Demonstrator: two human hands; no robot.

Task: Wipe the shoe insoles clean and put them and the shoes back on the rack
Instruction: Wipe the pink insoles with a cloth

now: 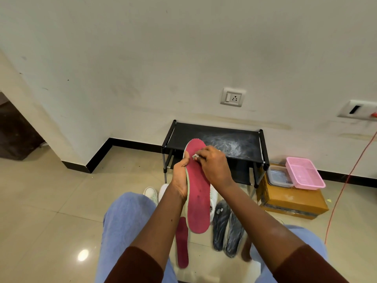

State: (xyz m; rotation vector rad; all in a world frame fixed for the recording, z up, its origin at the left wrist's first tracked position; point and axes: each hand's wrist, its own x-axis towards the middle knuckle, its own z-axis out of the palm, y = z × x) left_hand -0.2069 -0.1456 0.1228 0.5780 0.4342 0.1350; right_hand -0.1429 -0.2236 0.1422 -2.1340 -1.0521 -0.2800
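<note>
from the head camera, the left hand (180,178) grips a red insole (199,199) by its left edge about halfway along, thumb lying up the rim and fingers curled round behind it. the insole is held up in front of the knees, toe end far and heel end near, its red face towards the camera. the right hand (214,166) sits on the insole's far part, its fingers bent and pinching a small white wad of tissue (195,156) that is pressed against the red surface. on the tiled floor (51,190) below, a second red insole (182,242) lies lengthwise just left of the held one, and two dark grey insoles (221,223) lie side by side to the right, with white specks on the left one. a white shoe (151,194) stands left of the left wrist; another white shoe (214,198) is partly hidden behind the held insole. further back, against the wall, stands a black shoe rack (216,139), its top shelf smeared with white dust. right of the rack a cardboard box (291,201) carries a clear plastic container (278,176) and a pink basket (304,174), touching each other. an orange cable (346,180) runs down the far right.
</note>
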